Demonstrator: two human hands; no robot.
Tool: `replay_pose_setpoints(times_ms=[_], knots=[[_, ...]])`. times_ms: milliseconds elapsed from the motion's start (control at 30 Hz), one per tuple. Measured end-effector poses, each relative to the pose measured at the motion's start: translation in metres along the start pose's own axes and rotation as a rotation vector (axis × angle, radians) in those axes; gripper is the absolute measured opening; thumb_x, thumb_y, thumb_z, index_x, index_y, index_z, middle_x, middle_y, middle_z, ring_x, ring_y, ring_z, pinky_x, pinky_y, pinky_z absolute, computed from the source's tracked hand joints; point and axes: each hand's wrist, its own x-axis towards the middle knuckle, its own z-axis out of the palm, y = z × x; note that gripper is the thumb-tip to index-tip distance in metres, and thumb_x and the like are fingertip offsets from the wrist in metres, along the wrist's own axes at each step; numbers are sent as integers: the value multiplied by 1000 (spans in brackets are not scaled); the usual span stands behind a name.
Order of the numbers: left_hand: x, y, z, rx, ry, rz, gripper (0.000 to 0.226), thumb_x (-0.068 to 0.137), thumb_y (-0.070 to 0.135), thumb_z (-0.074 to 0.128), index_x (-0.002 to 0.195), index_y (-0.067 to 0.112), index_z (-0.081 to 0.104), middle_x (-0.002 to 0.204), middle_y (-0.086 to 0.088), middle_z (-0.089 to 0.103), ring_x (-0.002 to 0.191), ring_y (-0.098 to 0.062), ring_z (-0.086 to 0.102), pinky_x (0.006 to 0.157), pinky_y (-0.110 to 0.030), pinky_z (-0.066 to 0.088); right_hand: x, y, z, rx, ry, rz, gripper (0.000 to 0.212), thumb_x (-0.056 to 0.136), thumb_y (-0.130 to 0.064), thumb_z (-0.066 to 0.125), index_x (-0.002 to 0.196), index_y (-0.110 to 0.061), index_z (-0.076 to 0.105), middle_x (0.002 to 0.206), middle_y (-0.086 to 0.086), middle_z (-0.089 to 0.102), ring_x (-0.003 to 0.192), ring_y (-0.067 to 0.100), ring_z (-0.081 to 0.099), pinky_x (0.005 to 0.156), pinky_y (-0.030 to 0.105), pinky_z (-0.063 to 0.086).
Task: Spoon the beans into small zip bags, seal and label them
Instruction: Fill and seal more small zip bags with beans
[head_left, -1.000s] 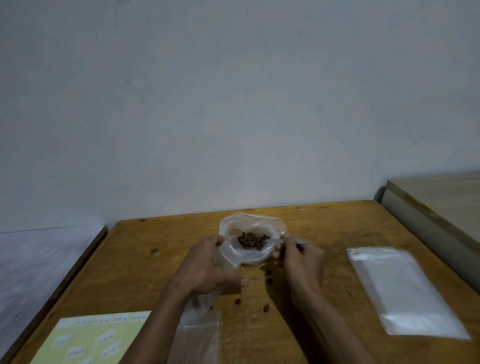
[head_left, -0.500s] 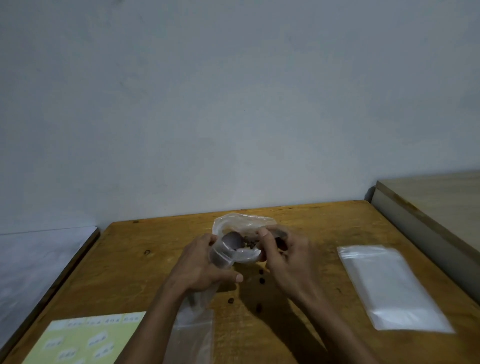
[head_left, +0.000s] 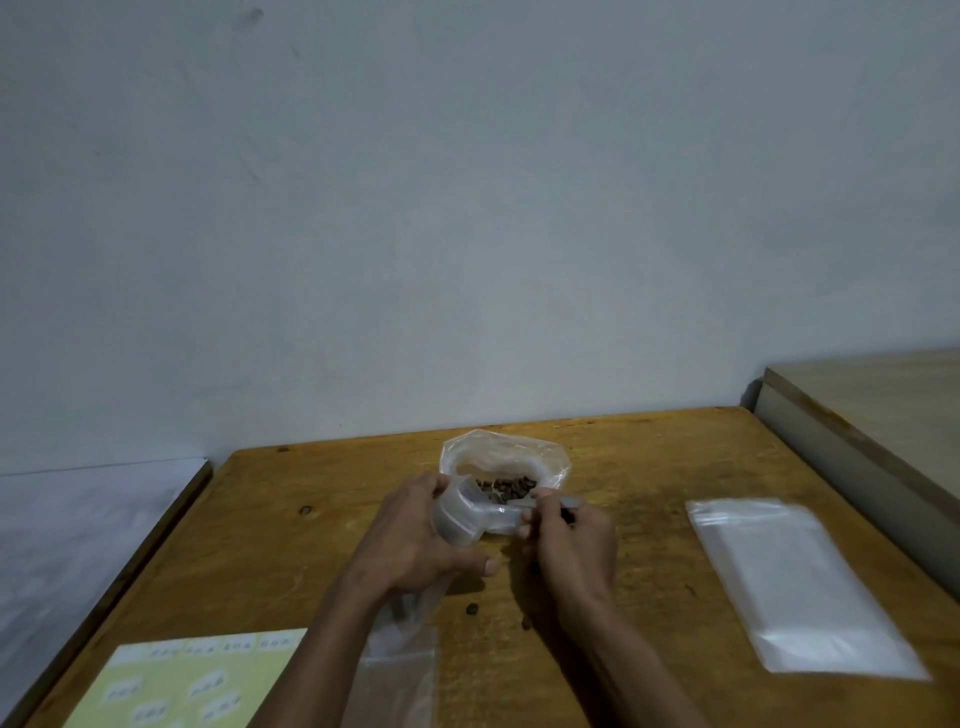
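Your left hand (head_left: 410, 540) grips the small clear zip bag (head_left: 457, 519), fingers curled round its open mouth, its lower part trailing down toward you. Your right hand (head_left: 571, 540) pinches a clear plastic spoon (head_left: 545, 504) at the mouth of the bag. Just behind lies the crumpled clear plastic bag of brown beans (head_left: 506, 486) on the wooden surface (head_left: 649, 467) (a few loose beans (head_left: 471, 608) lie near your wrists). A stack of flat clear zip bags (head_left: 795, 582) lies to the right, a pale yellow label sheet (head_left: 192, 680) at the near left.

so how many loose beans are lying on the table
2 plainly: one loose bean below the left hand, another beside the right wrist. Others may be hidden under the hands.
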Motion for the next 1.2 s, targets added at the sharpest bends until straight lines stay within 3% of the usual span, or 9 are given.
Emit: replay_pose_setpoints(times_ms=[167,333,533,633,767,967,1100,1200], knots=[[0,-4,1,-4,-11,-20,113,47,57,94,143,24,45,140,5,51,121,-17,52,93,-33,53,6,-9,-10,215,-1,140,25,99,-21,57,88,-4,71,65,7,69,58,18,60,61,37,52],[0,-3,1,15,-7,-23,112,49,56,94,144,22,45,141,4,51,122,-18,52,93,-33,52,9,-27,-24,306,1,84,19,101,-14,55,92,-6,70,67,6,68,58,15,60,54,28,48],[1,-2,0,6,-17,-36,113,46,58,94,142,23,47,138,4,53,119,-17,53,91,-32,53,3,-38,-40,316,-70,6,18,100,-15,57,95,-5,70,68,6,68,58,15,61,54,29,48],[0,-1,-1,8,-17,-38,113,46,58,94,143,23,47,139,4,53,120,-19,53,91,-32,53,-5,-37,-46,232,-158,-82,18,100,-19,57,95,-9,71,71,5,71,60,14,64,54,26,50],[-1,3,-1,29,-10,-22,109,51,56,94,143,22,46,139,3,52,120,-19,53,90,-32,52,-10,-29,-52,-71,-243,-281,19,97,-29,58,93,-17,73,75,4,73,67,14,69,60,26,54],[-5,3,-2,3,3,-10,103,51,57,93,138,25,49,132,6,54,114,-15,53,86,-29,51,-11,-28,-58,-136,-164,-476,16,96,-31,56,103,-29,71,74,0,70,69,9,67,57,24,56],[-11,7,-7,-27,23,12,91,52,56,93,128,28,50,123,11,55,106,-10,55,85,-31,53,-7,-30,-49,-201,-39,-460,12,99,-25,58,101,-32,67,74,-11,68,71,-5,66,56,10,50],[-20,12,-15,-117,35,40,84,54,51,94,120,35,46,112,19,55,97,1,55,73,-21,50,1,-26,-39,-255,-61,-340,11,99,-29,58,101,-32,68,79,-16,69,74,-4,66,57,10,48]])
